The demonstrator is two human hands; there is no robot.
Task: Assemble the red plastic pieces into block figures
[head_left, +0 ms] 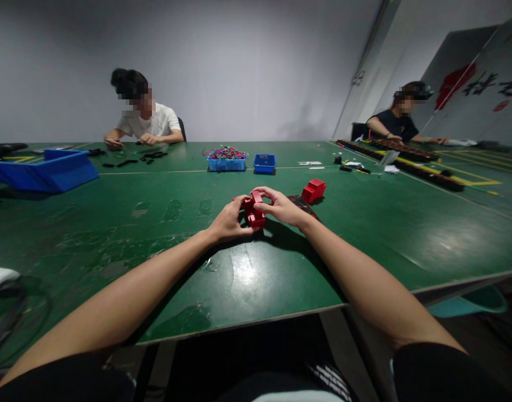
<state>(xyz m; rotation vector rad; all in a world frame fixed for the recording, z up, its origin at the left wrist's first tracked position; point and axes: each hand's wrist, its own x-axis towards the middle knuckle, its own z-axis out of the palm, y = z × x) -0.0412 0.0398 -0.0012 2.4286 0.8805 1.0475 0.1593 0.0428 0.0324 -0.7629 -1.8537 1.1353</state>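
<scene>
Both my hands meet over the green table at its middle, gripping one red plastic part. My left hand curls round its left side. My right hand pinches its top and right side with thumb and fingers. The part sits just above the table surface. A second red plastic part lies on the table a little beyond my right hand, next to a dark flat piece.
A blue bin of coloured pieces and a small blue bin stand farther back. A large blue tray is far left. One person sits across at the left, another at the right by long dark strips.
</scene>
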